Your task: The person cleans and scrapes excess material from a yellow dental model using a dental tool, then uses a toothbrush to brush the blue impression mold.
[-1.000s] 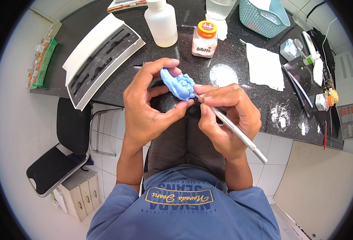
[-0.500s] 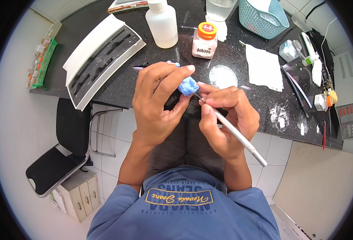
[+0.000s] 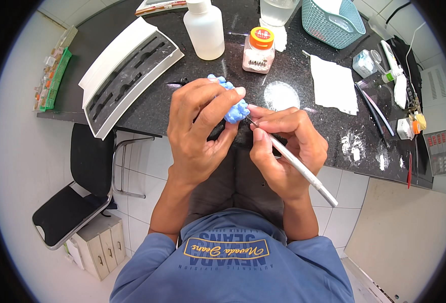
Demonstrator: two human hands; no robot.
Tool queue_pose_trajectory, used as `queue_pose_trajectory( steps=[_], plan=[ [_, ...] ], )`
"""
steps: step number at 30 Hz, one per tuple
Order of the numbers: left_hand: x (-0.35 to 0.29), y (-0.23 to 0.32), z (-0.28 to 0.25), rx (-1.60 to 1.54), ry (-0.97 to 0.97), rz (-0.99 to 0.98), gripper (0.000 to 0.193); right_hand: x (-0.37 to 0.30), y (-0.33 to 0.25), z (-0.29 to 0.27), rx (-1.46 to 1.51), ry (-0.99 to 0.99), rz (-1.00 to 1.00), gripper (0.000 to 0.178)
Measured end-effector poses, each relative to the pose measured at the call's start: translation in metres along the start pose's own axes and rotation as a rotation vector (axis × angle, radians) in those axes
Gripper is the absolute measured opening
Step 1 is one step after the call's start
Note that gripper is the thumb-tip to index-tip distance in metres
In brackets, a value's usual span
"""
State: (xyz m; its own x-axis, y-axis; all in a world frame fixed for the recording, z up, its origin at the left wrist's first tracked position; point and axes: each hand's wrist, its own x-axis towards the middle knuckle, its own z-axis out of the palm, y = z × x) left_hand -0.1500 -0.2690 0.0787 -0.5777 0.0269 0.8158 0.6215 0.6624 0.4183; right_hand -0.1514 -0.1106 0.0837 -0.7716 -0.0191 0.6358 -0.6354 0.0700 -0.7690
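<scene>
Between the thumb and fingers of my left hand (image 3: 197,118) is a lumpy light-blue piece (image 3: 236,112), like a small moulded block with rounded bumps. Part of it is hidden behind my fingers. My right hand (image 3: 291,151) grips a slim silver-handled carving tool (image 3: 303,170) like a pen. Its thin tip points at the right side of the blue piece and seems to touch it. The handle's rear end slants down to the right. Both hands are held over the near edge of the dark counter, above my lap.
On the dark speckled counter (image 3: 329,144) stand a white plastic bottle (image 3: 205,33), an orange-lidded jar (image 3: 259,50) and a teal basket (image 3: 329,25). A white case with black insert (image 3: 127,76) lies left. A white cloth (image 3: 332,86), small jars and white powder are right. A black chair (image 3: 89,166) stands left.
The blue piece has been turned in my left fingers, so more of its bumps show above them. My right hand and the tool have shifted only slightly.
</scene>
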Motion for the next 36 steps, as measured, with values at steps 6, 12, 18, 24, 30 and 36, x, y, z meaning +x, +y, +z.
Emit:
queue_pose_trajectory(
  steps=[6, 12, 18, 24, 30, 36],
  plan=[
    [-0.0022, -0.0005, 0.0007, 0.001, 0.016, 0.010, 0.063, 0.0003, 0.0002, -0.0004, 0.004, -0.012, -0.011, 0.015],
    [-0.0019, 0.0005, 0.0006, 0.007, 0.018, 0.014, 0.063, 0.0013, -0.0007, -0.0009, 0.004, -0.021, -0.026, 0.015],
    [-0.0022, -0.0009, 0.0021, -0.002, 0.036, 0.003, 0.063, 0.0007, 0.0010, -0.0013, -0.022, -0.022, -0.033, 0.016],
    [-0.0068, 0.0007, 0.0028, -0.045, 0.020, -0.119, 0.065, 0.0004, 0.0020, -0.0010, -0.025, -0.021, -0.049, 0.017],
    [-0.0056, 0.0009, 0.0022, -0.071, 0.005, -0.150, 0.064, 0.0012, 0.0030, -0.0016, -0.013, -0.020, -0.068, 0.017],
    [0.0002, 0.0062, -0.0011, -0.168, -0.026, -0.198, 0.061, 0.0004, 0.0027, -0.0020, -0.016, -0.026, -0.062, 0.018]
  ],
)
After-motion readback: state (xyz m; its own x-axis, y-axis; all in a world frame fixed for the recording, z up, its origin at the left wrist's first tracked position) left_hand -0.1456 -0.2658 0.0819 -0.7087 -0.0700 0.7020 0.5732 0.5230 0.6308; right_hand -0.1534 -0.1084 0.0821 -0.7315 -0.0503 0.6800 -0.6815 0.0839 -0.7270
